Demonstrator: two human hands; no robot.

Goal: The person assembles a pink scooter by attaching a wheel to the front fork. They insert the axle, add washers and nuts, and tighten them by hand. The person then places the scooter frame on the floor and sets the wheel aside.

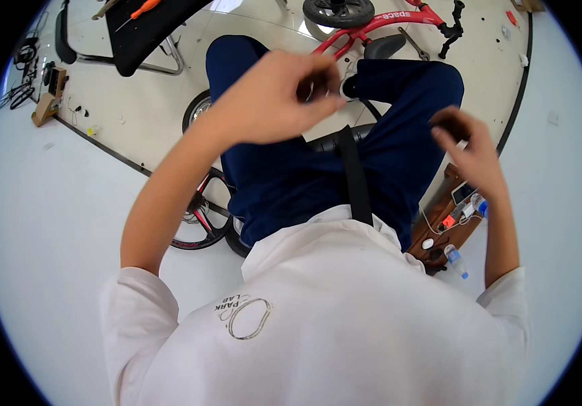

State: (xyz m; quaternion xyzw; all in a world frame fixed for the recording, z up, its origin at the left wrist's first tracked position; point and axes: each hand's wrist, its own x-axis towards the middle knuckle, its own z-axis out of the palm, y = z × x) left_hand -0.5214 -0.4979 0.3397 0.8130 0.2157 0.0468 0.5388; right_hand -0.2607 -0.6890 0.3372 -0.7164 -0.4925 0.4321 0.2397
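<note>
My left hand (291,95) is raised over my left thigh in dark blue trousers. Its fingers curve, a gap shows between them and the thumb, and nothing is seen in it. Above the outer side of my right thigh, my right hand (468,145) is slightly blurred, its fingers bent and apart from the thumb, also with nothing visible in it. Under and between my legs are a black tyre (328,142) and, lower left, a black spoked wheel with red marks (203,223). A black strap (354,172) hangs down at my waist.
A red child's bike (399,19) lies ahead on the tiles beside a wrench (414,44). An orange-handled screwdriver (145,8) rests on a black chair (128,40) at upper left. At right, a wooden bench (467,230) holds a phone (463,193), cables and a plastic bottle (454,260).
</note>
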